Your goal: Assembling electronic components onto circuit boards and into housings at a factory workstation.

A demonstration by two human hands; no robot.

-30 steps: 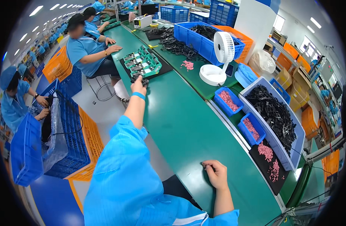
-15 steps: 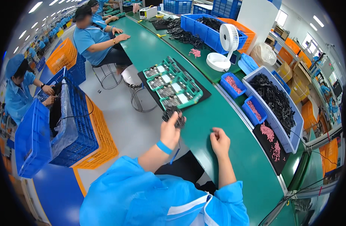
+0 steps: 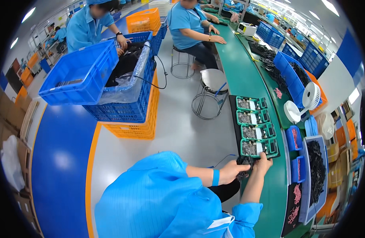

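Note:
My left hand (image 3: 231, 172), with a blue band at the wrist, is closed around a bunch of small black parts (image 3: 244, 162) over the near left edge of the bench. Right beside it, my right hand (image 3: 262, 164) is curled at the near end of a row of green cases (image 3: 272, 147). Its fingertips meet the nearest case's edge, close to the black parts; whatever they pinch is hidden. Grey-and-black electronics and a pale block show inside each case. The row lies on a black mat (image 3: 233, 104).
Right of the cases are blue bins (image 3: 298, 168) of pink pieces, a grey bin (image 3: 324, 152) of black parts and a white fan (image 3: 310, 96). A stool (image 3: 213, 79) stands beyond the bench's left edge. A co-worker (image 3: 87, 25) handles black material in a blue crate (image 3: 123, 113).
My view has swung left, shifting the scene rightward. My right hand has come from over the bare bench to the nearest case, beside my left hand, which still holds the black parts.

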